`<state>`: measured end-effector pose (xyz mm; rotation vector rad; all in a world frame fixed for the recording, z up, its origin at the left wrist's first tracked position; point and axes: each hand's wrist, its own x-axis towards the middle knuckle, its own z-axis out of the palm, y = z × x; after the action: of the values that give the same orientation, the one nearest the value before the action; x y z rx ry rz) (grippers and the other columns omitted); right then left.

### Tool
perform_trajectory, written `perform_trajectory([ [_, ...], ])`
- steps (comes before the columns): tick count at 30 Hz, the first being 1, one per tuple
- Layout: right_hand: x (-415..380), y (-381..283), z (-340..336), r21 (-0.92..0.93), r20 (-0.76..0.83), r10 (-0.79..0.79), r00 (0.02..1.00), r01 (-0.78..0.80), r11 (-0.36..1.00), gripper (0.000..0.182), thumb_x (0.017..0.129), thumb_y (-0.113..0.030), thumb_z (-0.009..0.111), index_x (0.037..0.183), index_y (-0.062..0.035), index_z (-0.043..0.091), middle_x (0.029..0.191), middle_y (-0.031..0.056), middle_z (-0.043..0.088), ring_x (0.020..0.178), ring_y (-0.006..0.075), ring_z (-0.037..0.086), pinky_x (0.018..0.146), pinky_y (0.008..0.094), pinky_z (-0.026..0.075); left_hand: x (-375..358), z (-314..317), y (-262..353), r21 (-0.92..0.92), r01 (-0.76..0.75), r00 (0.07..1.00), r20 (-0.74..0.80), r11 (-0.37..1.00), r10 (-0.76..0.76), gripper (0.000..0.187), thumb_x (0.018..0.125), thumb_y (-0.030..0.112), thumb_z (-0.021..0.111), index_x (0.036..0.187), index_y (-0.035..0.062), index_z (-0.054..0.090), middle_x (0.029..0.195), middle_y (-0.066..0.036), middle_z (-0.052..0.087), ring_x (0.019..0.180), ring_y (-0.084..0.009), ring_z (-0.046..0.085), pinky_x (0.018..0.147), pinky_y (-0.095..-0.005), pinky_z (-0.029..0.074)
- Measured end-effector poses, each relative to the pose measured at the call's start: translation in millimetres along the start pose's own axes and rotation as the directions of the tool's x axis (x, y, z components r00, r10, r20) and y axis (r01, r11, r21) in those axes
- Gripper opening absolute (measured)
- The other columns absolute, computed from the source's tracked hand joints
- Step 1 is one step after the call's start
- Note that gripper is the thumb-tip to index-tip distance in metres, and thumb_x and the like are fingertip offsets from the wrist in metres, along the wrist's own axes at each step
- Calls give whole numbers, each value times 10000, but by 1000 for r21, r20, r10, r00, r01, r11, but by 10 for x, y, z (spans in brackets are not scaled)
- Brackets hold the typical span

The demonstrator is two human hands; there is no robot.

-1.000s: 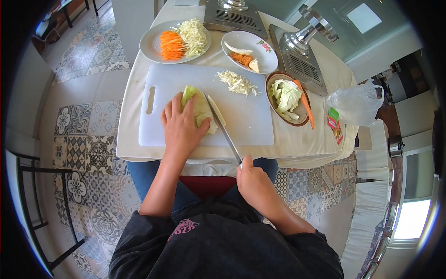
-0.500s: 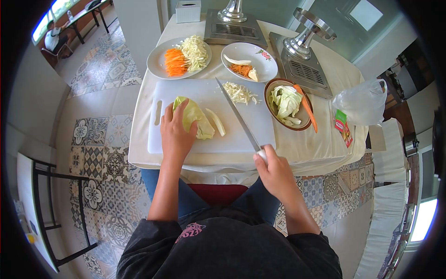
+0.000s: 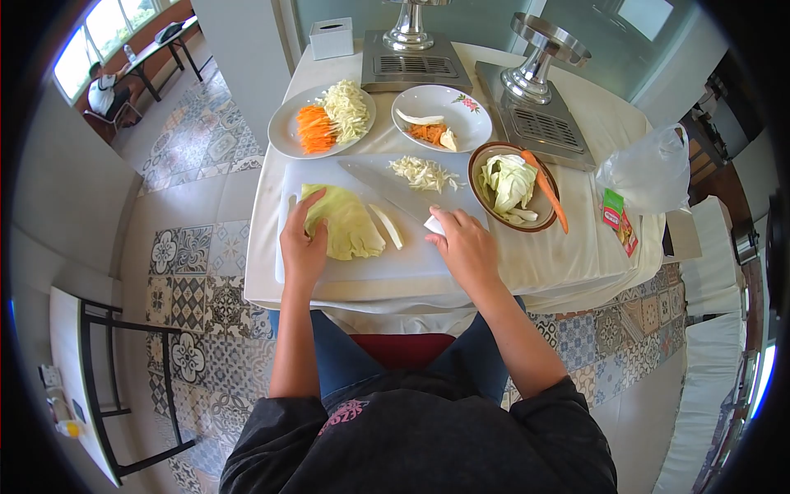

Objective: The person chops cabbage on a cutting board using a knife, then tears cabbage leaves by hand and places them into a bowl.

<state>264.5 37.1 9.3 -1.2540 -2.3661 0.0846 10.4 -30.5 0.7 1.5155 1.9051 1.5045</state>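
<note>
On the white cutting board (image 3: 395, 270) lies a pale green cabbage piece (image 3: 344, 224). My left hand (image 3: 303, 247) grips its left edge, thumb and fingers curved around it. In my right hand (image 3: 467, 253) is a knife (image 3: 380, 184), held by its white handle. Its blade is turned broad side up and points to the far left over the board, apart from the cabbage piece. A thick cabbage strip (image 3: 387, 226) rests between the cabbage piece and the knife. Beyond the blade is a small heap of shredded cabbage (image 3: 422, 174).
Behind the board stand a plate (image 3: 281, 136) of shredded carrot and cabbage and a flowered plate (image 3: 453, 99) with scraps. At right are a brown-rimmed bowl (image 3: 475, 177) with cabbage leaves, a carrot (image 3: 547, 191), a plastic bag (image 3: 646, 173) and metal stands (image 3: 547, 123). A person (image 3: 103, 90) sits far left.
The cabbage piece has turned and now lies flatter. My left hand has shifted to its left edge. The knife has moved left, its blade tipping flatter. The whole view has shifted slightly.
</note>
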Motion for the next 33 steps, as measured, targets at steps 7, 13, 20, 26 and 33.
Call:
perform_trajectory([
  [7, 31, -112, 71, 129, -221, -55, 974, 85, 988, 261, 850, -106, 690, 1103, -72, 637, 931, 87, 643, 859, 306, 624, 772, 413, 513, -36, 87, -19, -317, 57, 993, -82, 947, -87, 742, 846, -172, 505, 1505, 126, 339, 1130, -123, 641, 1026, -182, 623, 894, -280, 471],
  [13, 81, -453, 173, 374, -48, 17, 999, 2, 927, 283, 873, -82, 662, 1139, -6, 600, 958, 180, 650, 915, 360, 628, 780, 433, 521, -38, 48, -5, -270, 108, 994, -2, 957, -113, 736, 866, -166, 493, 1518, 98, 274, 1302, -195, 549, 1191, -224, 568, 981, -323, 467],
  [20, 91, -593, 321, 350, -35, 65, 997, -49, 935, 422, 822, -41, 693, 1223, -43, 564, 972, 196, 639, 868, 379, 635, 763, 452, 520, -72, 49, -19, -250, 129, 990, -17, 960, -137, 697, 864, -141, 521, 1496, 80, 324, 1279, -167, 572, 1160, -231, 592, 963, -335, 488],
  [26, 94, -550, 310, 379, 1, 123, 992, -114, 918, 410, 809, -25, 689, 1204, -37, 578, 926, 183, 637, 824, 357, 641, 745, 441, 527, -80, 76, -120, -427, 116, 992, -2, 897, -130, 630, 826, -165, 492, 1417, 47, 449, 1155, -138, 658, 1024, -169, 648, 866, -260, 506],
  [33, 229, -165, 13, 382, -89, 224, 971, -174, 907, 289, 831, -56, 665, 1109, -5, 604, 961, 190, 617, 874, 375, 631, 759, 450, 512, -70, 75, -173, -383, 139, 990, 53, 913, -128, 420, 845, -128, 442, 1217, -34, 612, 1136, -101, 660, 1032, -150, 639, 910, -261, 483],
])
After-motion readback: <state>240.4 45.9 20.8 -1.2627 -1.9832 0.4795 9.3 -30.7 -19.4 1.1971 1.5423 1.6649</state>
